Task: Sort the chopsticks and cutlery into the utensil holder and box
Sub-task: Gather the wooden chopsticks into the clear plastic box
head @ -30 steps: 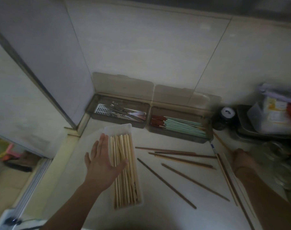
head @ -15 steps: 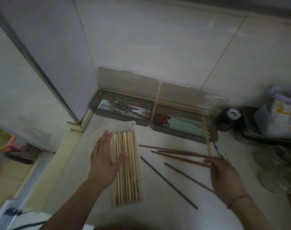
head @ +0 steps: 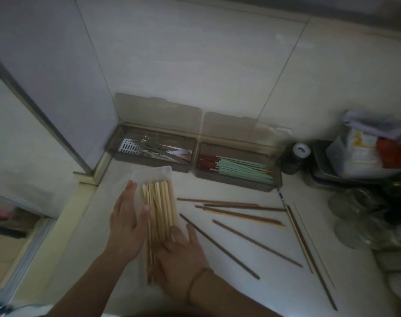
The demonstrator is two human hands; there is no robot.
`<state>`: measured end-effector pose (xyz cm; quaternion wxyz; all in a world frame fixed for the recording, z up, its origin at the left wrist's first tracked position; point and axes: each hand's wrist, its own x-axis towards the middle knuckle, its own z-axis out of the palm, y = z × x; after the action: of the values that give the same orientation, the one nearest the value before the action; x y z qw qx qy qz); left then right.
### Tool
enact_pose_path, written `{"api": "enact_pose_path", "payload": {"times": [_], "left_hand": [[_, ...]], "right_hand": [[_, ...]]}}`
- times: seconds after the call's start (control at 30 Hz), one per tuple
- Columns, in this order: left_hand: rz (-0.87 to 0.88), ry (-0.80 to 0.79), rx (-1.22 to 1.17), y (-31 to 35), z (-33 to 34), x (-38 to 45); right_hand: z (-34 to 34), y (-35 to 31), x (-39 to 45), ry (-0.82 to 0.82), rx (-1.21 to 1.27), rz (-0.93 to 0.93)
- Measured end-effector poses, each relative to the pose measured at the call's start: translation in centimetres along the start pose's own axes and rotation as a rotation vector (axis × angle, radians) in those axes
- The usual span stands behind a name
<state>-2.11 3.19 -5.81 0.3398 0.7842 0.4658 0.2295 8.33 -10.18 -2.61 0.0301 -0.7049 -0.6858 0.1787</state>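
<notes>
A bundle of pale bamboo chopsticks [head: 159, 209] lies in a clear plastic sleeve on the white counter. My left hand [head: 126, 223] lies flat along its left side, thumb against the sticks. Over the bundle's near right end rests my right hand [head: 181, 250], fingers fairly straight. Several dark brown chopsticks [head: 238, 213] lie loose to the right. Two open smoky boxes stand against the wall. The left box [head: 149, 165] holds metal cutlery. The right box [head: 231, 183] holds red and green chopsticks.
A black jar with a white lid [head: 296, 157] stands right of the boxes, beside a metal tray of packets [head: 320, 177]. Glass jars [head: 354, 213] crowd the right edge. The counter's edge drops off on the left, by a wall corner.
My right hand, which held one pale chopstick up over the loose ones, has come left onto the bundle's near end. The left hand stays beside the bundle.
</notes>
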Motion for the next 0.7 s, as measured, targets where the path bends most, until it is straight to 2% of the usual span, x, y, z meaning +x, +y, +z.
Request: {"api": "enact_pose_path", "payload": {"times": [0.17, 0.3, 0.37, 0.43, 0.47, 0.5, 0.57, 0.63, 0.7], "left_hand": [[0.009, 0.01, -0.019, 0.0, 0.2, -0.1], [0.027, 0.003, -0.005, -0.3, 0.2, 0.1], [0.029, 0.007, -0.014, -0.2, 0.2, 0.1], [0.021, 0.01, -0.027, 0.0, 0.1, 0.0], [0.013, 0.007, -0.035, 0.0, 0.1, -0.1], [0.004, 0.005, -0.043, 0.1, 0.1, -0.1], [-0.004, 0.005, -0.058, 0.1, 0.2, -0.1], [-0.002, 0.003, -0.061, 0.0, 0.2, -0.1], [-0.001, 0.005, -0.058, 0.0, 0.2, 0.0]], "right_hand": [[-0.8, 0.1, 1.2, -0.13, -0.08, 0.011], [-1.0, 0.5, 1.4, -0.124, -0.023, -0.064], [-1.4, 2.0, 0.5, 0.017, 0.155, -0.206], [-2.1, 4.6, -1.3, 0.309, 0.389, -0.241], [-2.6, 6.7, -2.5, 0.471, 0.478, -0.152], [-3.2, 8.9, -3.9, 0.614, 0.544, 0.026], [-4.0, 13.5, -7.0, 0.781, 0.618, 0.516], [-3.7, 18.5, -10.1, 0.711, 0.493, 1.018], [-3.1, 22.0, -12.9, 0.538, 0.385, 1.297]]}}
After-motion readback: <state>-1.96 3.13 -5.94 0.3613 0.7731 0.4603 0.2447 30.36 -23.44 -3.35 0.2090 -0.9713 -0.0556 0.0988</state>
